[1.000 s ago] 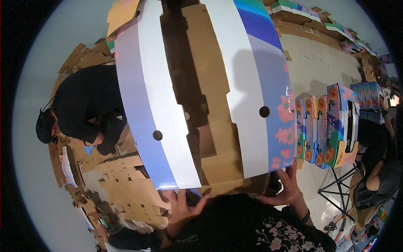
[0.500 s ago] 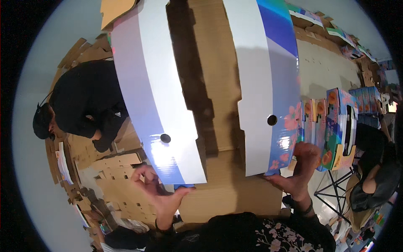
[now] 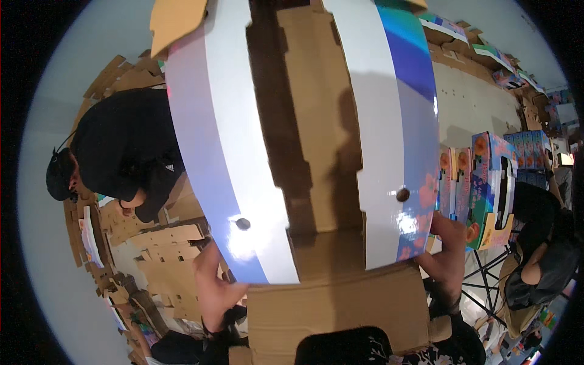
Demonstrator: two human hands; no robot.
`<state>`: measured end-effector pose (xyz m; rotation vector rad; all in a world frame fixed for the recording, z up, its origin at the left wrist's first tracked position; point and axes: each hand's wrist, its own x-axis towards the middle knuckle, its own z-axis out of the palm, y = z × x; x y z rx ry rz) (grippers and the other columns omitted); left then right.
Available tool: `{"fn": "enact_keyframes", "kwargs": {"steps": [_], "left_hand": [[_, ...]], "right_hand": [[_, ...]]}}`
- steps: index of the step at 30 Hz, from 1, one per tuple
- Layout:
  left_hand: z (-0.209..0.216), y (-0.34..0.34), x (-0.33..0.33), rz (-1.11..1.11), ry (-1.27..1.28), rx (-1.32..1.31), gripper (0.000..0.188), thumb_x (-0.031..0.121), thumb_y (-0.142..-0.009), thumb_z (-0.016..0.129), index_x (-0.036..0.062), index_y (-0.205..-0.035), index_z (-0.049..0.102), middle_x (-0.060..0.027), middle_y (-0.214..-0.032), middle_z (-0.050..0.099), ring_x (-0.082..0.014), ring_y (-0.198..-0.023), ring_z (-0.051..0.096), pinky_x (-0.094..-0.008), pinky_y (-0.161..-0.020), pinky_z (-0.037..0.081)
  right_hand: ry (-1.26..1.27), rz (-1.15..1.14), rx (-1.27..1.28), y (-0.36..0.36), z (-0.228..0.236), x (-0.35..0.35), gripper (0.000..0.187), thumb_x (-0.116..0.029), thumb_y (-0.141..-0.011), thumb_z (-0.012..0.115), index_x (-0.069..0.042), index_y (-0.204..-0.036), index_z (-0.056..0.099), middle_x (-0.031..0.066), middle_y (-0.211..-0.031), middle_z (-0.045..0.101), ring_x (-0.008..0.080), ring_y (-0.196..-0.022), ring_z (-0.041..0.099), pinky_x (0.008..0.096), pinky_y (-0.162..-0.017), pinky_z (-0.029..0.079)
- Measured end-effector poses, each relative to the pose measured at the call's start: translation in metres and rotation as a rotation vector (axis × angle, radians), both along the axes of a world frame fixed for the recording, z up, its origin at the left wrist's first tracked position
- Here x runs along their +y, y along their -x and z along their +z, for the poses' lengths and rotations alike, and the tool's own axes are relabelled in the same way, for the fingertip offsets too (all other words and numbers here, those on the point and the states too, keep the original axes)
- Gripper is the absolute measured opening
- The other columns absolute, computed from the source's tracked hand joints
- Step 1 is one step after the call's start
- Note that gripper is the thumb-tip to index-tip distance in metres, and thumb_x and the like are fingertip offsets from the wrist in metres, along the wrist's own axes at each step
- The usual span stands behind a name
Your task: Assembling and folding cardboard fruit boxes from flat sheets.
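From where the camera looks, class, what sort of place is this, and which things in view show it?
Probably a packing or box-assembly workshop. Both hands hold a large flat cardboard box with glossy printed flaps, finished colourful boxes stand in a row at right, and cardboard cut-outs are piled around a person in black.

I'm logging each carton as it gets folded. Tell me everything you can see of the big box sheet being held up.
The box sheet is a large flat carton blank: bare brown corrugated cardboard inside, with two glossy side flaps, white shading to blue and purple, flower print at the right one's lower corner. Each flap has a small round hole near its lower end. It is held up, unfolded, filling the view. The left hand grips its lower left edge, the right hand its lower right flap.
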<state>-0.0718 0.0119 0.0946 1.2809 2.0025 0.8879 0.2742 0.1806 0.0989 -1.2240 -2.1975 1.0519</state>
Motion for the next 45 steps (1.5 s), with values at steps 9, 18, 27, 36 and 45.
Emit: {"fn": "enact_keyframes", "kwargs": {"steps": [9, 18, 27, 36, 45], "left_hand": [[-0.002, 0.009, -0.064, -0.405, -0.040, 0.126, 0.109, 0.014, -0.066, 0.093, 0.0115, -0.158, 0.034, -0.0327, -0.156, 0.023, -0.0517, -0.143, 0.036, -0.0525, -0.109, 0.043], [-0.007, -0.005, -0.061, -0.266, -0.093, 0.064, 0.091, 0.020, -0.060, 0.098, 0.0218, -0.143, 0.058, -0.0271, -0.159, 0.022, -0.0516, -0.146, 0.031, -0.0546, -0.116, 0.037], [-0.021, -0.047, -0.022, 0.360, -0.492, -0.299, 0.092, 0.032, -0.084, 0.072, -0.0071, -0.155, 0.026, -0.0219, -0.141, 0.040, -0.0327, -0.130, 0.045, -0.0471, -0.112, 0.034], [-0.029, -0.050, -0.011, 0.394, -0.425, -0.012, 0.094, 0.066, -0.092, 0.053, -0.0083, -0.148, 0.038, -0.0240, -0.144, 0.044, -0.0331, -0.134, 0.046, -0.0455, -0.114, 0.034], [-0.039, -0.048, -0.011, 0.291, -0.532, -0.032, 0.063, 0.042, -0.104, 0.037, -0.0066, -0.143, 0.046, -0.0265, -0.138, 0.044, -0.0359, -0.131, 0.045, -0.0486, -0.113, 0.034]], "right_hand": [[0.155, 0.206, -0.238, -0.042, 0.027, -0.021, 0.112, -0.008, -0.063, 0.088, -0.009, -0.161, 0.032, 0.0228, -0.131, 0.060, 0.0391, -0.116, 0.063, 0.0442, -0.101, 0.050], [-0.107, 0.153, 0.012, -0.021, 0.015, -0.025, 0.097, -0.018, -0.058, 0.095, -0.013, -0.146, 0.053, 0.0198, -0.137, 0.049, 0.0350, -0.119, 0.057, 0.0476, -0.097, 0.051], [-0.009, -0.206, 0.462, 0.010, -0.012, -0.018, 0.075, -0.044, -0.085, 0.069, 0.002, -0.140, 0.046, 0.0173, -0.121, 0.052, 0.0240, -0.101, 0.054, 0.0395, -0.088, 0.048], [-0.180, -0.161, 0.284, 0.018, -0.006, -0.010, 0.071, -0.052, -0.096, 0.052, 0.005, -0.139, 0.057, 0.0254, -0.130, 0.055, 0.0339, -0.117, 0.056, 0.0443, -0.096, 0.048], [-0.254, -0.228, 0.269, 0.027, -0.003, -0.012, 0.053, -0.039, -0.103, 0.051, 0.005, -0.131, 0.064, 0.0236, -0.127, 0.058, 0.0323, -0.117, 0.057, 0.0449, -0.099, 0.046]]}}
